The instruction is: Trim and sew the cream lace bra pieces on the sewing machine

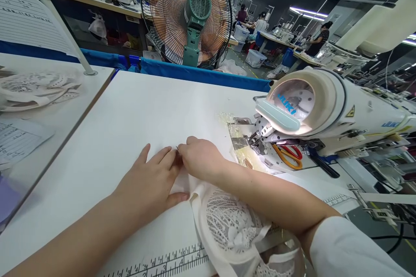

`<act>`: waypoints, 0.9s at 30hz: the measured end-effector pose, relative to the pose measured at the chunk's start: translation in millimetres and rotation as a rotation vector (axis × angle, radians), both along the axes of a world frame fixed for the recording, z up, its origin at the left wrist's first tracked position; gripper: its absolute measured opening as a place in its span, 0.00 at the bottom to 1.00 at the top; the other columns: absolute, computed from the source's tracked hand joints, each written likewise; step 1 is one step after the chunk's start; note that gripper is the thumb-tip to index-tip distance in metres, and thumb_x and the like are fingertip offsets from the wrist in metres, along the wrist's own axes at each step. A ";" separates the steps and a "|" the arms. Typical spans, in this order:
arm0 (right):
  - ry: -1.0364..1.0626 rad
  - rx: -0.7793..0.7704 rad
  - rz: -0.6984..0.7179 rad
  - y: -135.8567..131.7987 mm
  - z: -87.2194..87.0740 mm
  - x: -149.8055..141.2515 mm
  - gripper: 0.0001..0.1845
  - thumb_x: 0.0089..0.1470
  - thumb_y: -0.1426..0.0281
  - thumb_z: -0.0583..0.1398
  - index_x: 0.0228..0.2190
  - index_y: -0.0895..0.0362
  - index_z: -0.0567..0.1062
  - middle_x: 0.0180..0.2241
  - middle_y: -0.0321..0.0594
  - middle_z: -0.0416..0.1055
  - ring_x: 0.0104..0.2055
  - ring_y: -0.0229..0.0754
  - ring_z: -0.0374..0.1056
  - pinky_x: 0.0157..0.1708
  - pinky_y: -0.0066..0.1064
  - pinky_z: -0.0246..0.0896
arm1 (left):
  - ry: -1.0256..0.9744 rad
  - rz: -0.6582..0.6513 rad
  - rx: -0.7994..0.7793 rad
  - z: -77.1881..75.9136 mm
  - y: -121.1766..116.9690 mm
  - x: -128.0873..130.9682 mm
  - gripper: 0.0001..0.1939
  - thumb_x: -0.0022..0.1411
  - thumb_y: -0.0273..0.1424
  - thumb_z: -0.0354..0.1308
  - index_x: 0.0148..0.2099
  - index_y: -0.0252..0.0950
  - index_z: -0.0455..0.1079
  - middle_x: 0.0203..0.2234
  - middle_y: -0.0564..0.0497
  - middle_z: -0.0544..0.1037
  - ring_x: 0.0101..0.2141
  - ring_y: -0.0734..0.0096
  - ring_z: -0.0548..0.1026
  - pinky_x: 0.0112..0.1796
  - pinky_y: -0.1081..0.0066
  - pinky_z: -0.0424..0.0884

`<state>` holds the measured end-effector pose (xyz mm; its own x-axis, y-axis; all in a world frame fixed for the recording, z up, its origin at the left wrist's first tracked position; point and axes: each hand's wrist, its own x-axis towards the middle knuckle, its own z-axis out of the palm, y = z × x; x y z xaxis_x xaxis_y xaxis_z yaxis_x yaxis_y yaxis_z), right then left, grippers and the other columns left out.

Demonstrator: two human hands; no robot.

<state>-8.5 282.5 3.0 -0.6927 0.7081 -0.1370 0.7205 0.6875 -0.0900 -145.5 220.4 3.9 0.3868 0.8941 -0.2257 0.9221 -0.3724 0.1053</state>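
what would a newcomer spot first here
Probably the big fan at the top, just left of centre, and the sewing machine on the right. Then the left hand and right hand, meeting near mid-picture, with white lace below them.

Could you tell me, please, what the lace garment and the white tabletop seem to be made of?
The lace garment looks like soft, matte fabric: openwork patterning and loose folds show, though the fibre cannot be told. The white tabletop looks hard and smooth, perhaps laminate, being flat and evenly pale without visible grain.
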 end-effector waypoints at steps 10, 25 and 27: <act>-0.086 0.001 -0.055 -11.4 17.6 22.3 0.12 0.53 0.79 0.52 0.35 0.59 0.74 0.30 0.41 0.65 0.22 0.36 0.57 0.20 0.27 0.49 | -0.071 -0.001 0.067 -8.4 -0.2 -4.4 0.33 0.55 0.49 0.53 0.60 0.40 0.64 0.57 0.39 0.67 0.60 0.41 0.59 0.58 0.35 0.42; -0.020 0.048 0.012 -2.9 -3.9 10.2 0.11 0.56 0.73 0.53 0.39 0.59 0.73 0.31 0.42 0.65 0.23 0.37 0.60 0.19 0.28 0.49 | -0.077 0.004 0.028 -4.0 1.0 -3.3 0.31 0.54 0.47 0.53 0.58 0.42 0.66 0.56 0.40 0.68 0.59 0.39 0.59 0.57 0.32 0.41; -0.058 0.033 0.025 -5.3 0.4 13.7 0.11 0.54 0.75 0.54 0.39 0.60 0.73 0.31 0.43 0.66 0.23 0.38 0.61 0.19 0.28 0.50 | -0.034 0.001 0.016 -2.9 1.4 -2.7 0.32 0.55 0.47 0.53 0.60 0.40 0.64 0.57 0.39 0.67 0.59 0.38 0.59 0.56 0.32 0.40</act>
